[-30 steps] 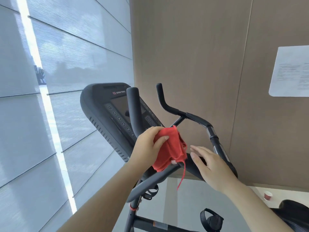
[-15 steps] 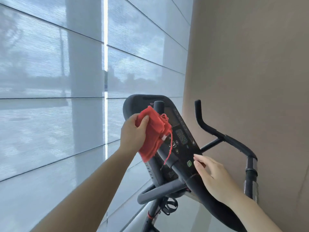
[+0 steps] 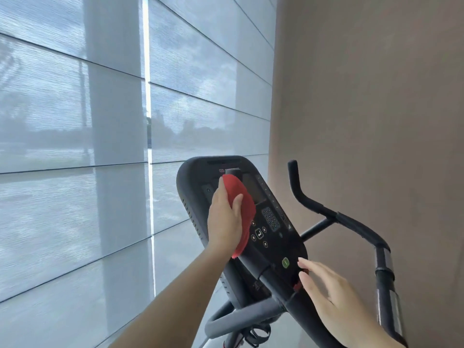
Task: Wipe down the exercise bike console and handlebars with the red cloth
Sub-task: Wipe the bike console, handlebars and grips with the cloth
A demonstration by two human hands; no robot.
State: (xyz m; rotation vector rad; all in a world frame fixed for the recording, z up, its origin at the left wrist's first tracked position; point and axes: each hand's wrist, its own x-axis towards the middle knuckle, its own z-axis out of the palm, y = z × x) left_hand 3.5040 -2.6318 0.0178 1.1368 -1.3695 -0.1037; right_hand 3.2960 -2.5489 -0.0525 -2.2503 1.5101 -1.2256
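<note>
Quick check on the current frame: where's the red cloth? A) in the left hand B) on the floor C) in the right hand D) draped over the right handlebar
A: the left hand grips the red cloth in front of the console, while the right hand is open with straight fingers.

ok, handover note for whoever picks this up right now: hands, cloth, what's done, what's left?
Left hand grips the crumpled red cloth round the near upright black handlebar horn, in front of the black bike console.
Right hand open, fingers straight, at the console's lower edge, holding nothing.
Done: cannot tell which surfaces are already wiped.
Left, likely: console face, far curved black handlebar, lower grips.
</note>
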